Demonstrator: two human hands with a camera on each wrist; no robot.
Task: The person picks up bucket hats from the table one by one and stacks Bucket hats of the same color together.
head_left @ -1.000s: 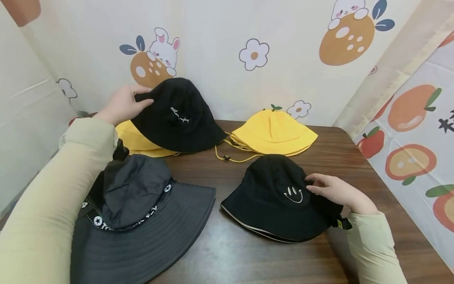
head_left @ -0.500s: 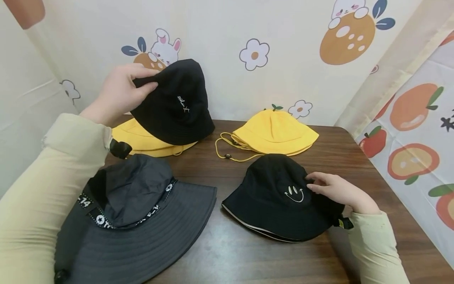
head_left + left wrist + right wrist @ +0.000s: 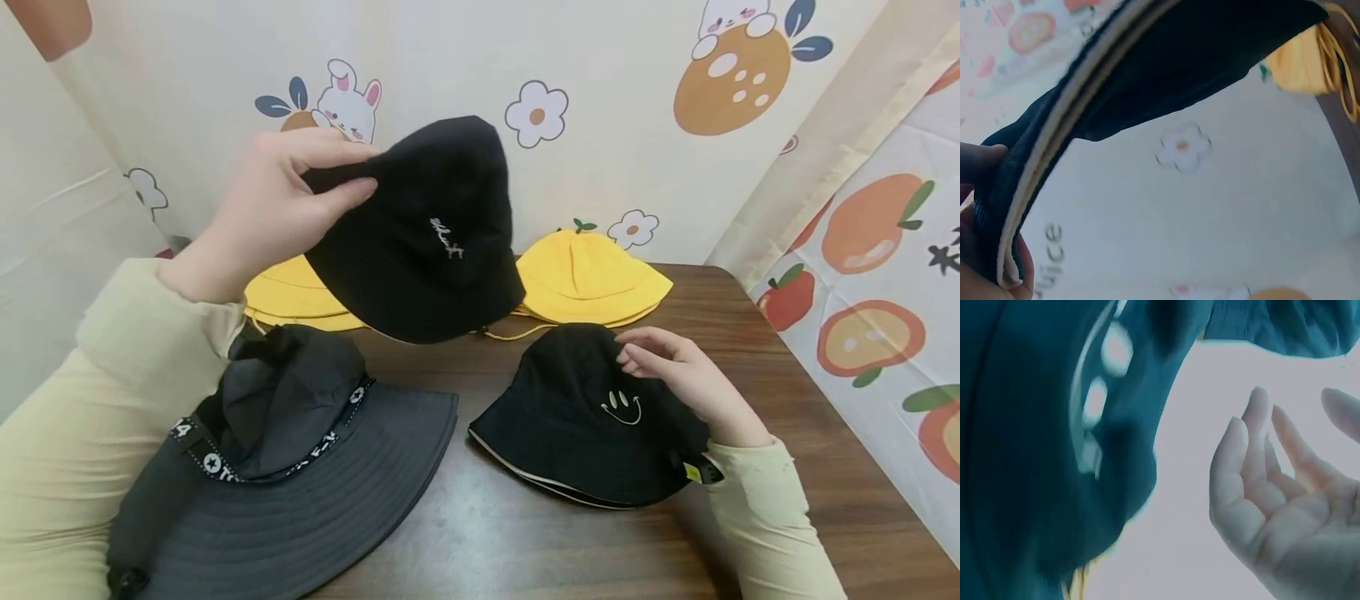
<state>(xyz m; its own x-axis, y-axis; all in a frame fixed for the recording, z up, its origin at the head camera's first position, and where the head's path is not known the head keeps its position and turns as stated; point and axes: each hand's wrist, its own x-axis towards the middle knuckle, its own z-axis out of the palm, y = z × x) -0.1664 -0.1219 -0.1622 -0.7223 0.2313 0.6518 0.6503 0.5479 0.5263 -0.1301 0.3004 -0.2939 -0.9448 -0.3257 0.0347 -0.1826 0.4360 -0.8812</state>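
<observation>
My left hand [image 3: 277,200] pinches the brim edge of a black bucket hat [image 3: 420,258] with small white lettering, holding it up off the table. In the left wrist view, the thumb and fingers grip the folded brim of this hat [image 3: 1041,144], whose edge is cream-coloured. A second black bucket hat [image 3: 555,425], with a stitched smiley face and pale brim edging, sits on the table at right. My right hand [image 3: 678,371] is raised beside its crown, fingers loosely bent. In the right wrist view that hand [image 3: 1285,500] holds nothing and is apart from the smiley hat [image 3: 1041,456].
A dark grey wide-brim hat [image 3: 360,475] with a lettered band lies front left on the wooden table [image 3: 480,533]. Two yellow hat groups are at the back, one left [image 3: 292,292] and one right [image 3: 592,283] with a cord. Printed curtains [image 3: 465,50] enclose the table.
My left hand has lifted the lettered black hat off the back left and carried it rightward. My right hand has moved slightly left and up from the smiley hat's side.
</observation>
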